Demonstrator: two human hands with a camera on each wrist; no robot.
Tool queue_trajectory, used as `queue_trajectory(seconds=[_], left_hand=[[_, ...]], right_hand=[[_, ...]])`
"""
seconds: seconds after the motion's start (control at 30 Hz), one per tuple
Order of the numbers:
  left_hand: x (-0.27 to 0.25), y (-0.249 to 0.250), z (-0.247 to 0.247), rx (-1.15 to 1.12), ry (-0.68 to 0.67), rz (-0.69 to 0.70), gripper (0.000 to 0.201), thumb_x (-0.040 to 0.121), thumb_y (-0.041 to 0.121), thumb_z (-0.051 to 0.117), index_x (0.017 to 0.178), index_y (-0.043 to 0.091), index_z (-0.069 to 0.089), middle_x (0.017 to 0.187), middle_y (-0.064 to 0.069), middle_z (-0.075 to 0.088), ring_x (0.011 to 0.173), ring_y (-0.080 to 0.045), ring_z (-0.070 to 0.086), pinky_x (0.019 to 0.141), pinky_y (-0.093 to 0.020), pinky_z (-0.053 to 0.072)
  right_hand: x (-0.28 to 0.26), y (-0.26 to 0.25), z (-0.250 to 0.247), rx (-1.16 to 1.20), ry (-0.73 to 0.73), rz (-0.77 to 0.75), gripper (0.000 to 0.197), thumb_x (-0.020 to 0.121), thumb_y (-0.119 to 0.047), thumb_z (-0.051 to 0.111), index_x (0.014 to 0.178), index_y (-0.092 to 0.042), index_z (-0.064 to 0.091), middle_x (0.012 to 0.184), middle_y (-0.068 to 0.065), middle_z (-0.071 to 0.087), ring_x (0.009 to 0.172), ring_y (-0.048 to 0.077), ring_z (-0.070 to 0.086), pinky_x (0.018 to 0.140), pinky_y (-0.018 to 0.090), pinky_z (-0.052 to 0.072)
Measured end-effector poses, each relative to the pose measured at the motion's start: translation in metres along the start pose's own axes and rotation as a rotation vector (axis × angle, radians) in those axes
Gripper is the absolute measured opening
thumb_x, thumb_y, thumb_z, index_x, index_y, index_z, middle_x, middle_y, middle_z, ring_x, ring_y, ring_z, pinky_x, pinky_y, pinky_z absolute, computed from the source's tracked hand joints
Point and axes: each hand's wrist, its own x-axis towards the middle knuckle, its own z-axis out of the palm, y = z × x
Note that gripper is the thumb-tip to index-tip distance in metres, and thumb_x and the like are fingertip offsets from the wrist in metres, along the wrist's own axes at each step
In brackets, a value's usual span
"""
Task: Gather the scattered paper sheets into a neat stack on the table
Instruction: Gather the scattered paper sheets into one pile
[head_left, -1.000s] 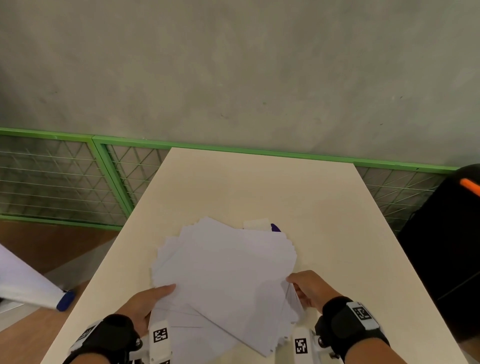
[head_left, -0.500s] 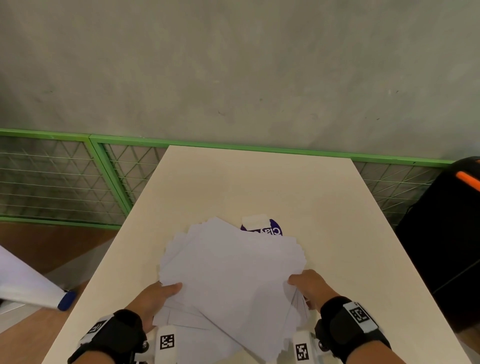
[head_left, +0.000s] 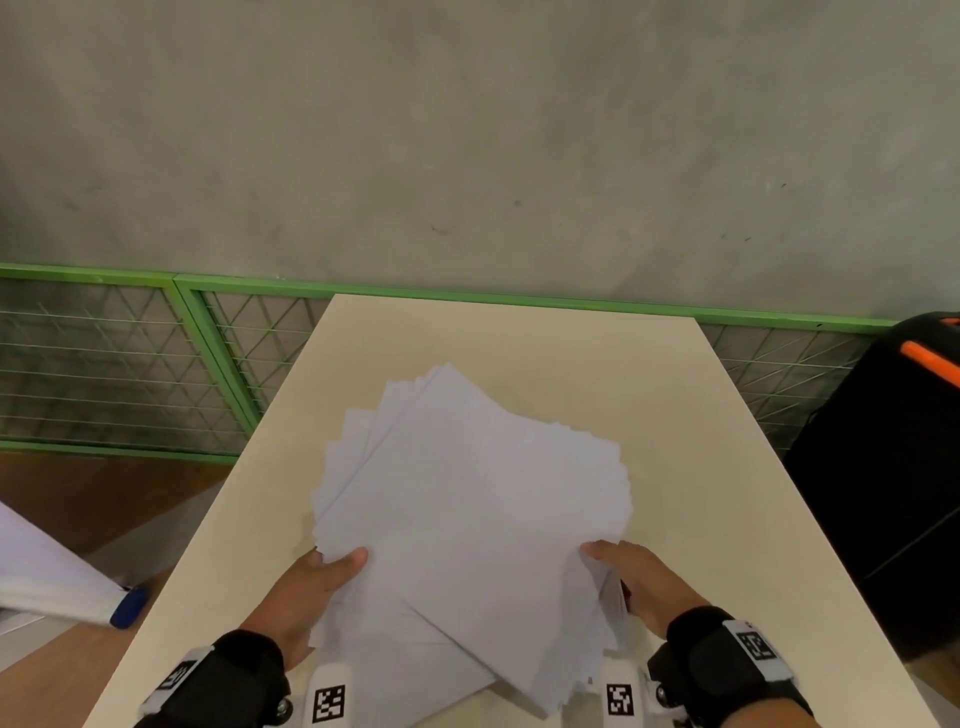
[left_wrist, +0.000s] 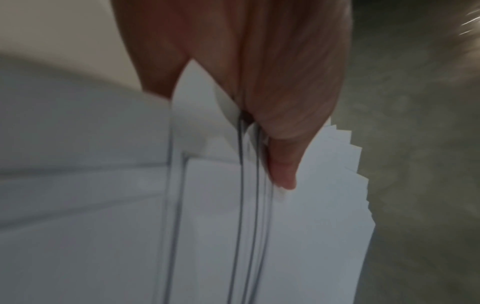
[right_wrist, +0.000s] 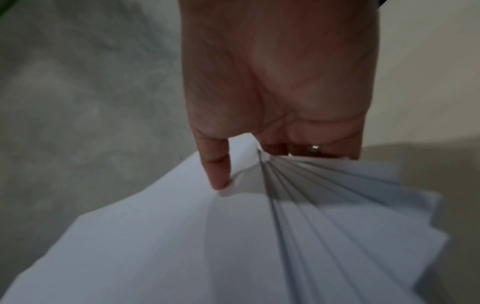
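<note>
A fanned bundle of white paper sheets (head_left: 467, 499) is lifted off the cream table (head_left: 519, 343), tilted up toward the far edge. My left hand (head_left: 332, 566) grips its near left edge, thumb on top and fingers underneath. My right hand (head_left: 610, 564) grips the near right edge the same way. In the left wrist view the thumb (left_wrist: 281, 164) presses on the paper sheets (left_wrist: 207, 226), whose edges are staggered. In the right wrist view the thumb (right_wrist: 217, 172) lies on top of the paper sheets (right_wrist: 182, 236), and the other fingers are hidden beneath the fanned edges.
A green wire fence (head_left: 130, 364) runs behind the table against a grey wall. A black bag with an orange strip (head_left: 893, 467) stands at the right. A white sheet and a blue object (head_left: 127, 605) lie at the left, off the table.
Both hands have raised the bundle and pushed it farther from me. The purple-printed item that showed beyond the sheets is now covered by them.
</note>
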Motion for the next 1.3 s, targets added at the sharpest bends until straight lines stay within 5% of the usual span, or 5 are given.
queue_trajectory(seconds=[0.17,0.33,0.67,0.93,1.3], left_hand=[[0.0,0.024,0.001,0.077,0.003,0.159,0.065,0.07,0.037,0.077,0.123,0.006,0.057,0.119,-0.013,0.067,0.112,-0.032,0.061,0.105,-0.05,0.041],[-0.011,0.05,0.022,0.24,0.0,0.38,0.015,0.088,0.016,0.058,0.1,0.011,0.067,0.097,0.0,0.072,0.094,-0.013,0.065,0.08,-0.02,0.048],[-0.01,0.042,0.029,0.194,0.046,0.394,0.008,0.085,0.008,0.062,0.087,0.014,0.067,0.075,0.004,0.075,0.086,-0.019,0.068,0.067,-0.024,0.049],[-0.024,0.05,0.038,0.213,0.007,0.536,0.026,0.087,0.003,0.056,0.082,0.029,0.059,0.056,0.032,0.067,0.056,0.016,0.061,0.059,-0.006,0.046],[-0.017,0.058,0.034,0.234,0.001,0.477,0.028,0.087,0.002,0.056,0.087,0.029,0.062,0.069,0.015,0.073,0.082,-0.007,0.065,0.072,-0.023,0.05]], right_hand=[[-0.011,-0.019,-0.015,0.121,-0.093,-0.167,0.016,0.087,-0.007,0.058,0.099,-0.004,0.068,0.11,0.019,0.07,0.101,0.032,0.065,0.097,0.04,0.044],[-0.017,-0.037,-0.012,0.052,0.119,-0.42,0.025,0.087,-0.009,0.062,0.062,-0.01,0.057,0.054,-0.002,0.061,0.055,0.018,0.053,0.06,0.027,0.041],[-0.027,-0.023,-0.01,0.198,0.146,-0.618,0.024,0.089,-0.003,0.054,0.112,-0.005,0.062,0.098,0.004,0.07,0.091,0.011,0.07,0.065,0.009,0.054],[-0.027,-0.019,-0.017,0.282,0.148,-0.693,0.022,0.089,-0.002,0.053,0.107,-0.012,0.061,0.093,-0.006,0.068,0.072,-0.009,0.067,0.063,0.001,0.049],[-0.024,-0.018,-0.023,0.251,0.132,-0.66,0.018,0.089,-0.007,0.055,0.098,-0.019,0.066,0.083,-0.009,0.076,0.077,0.004,0.072,0.061,0.013,0.055]])
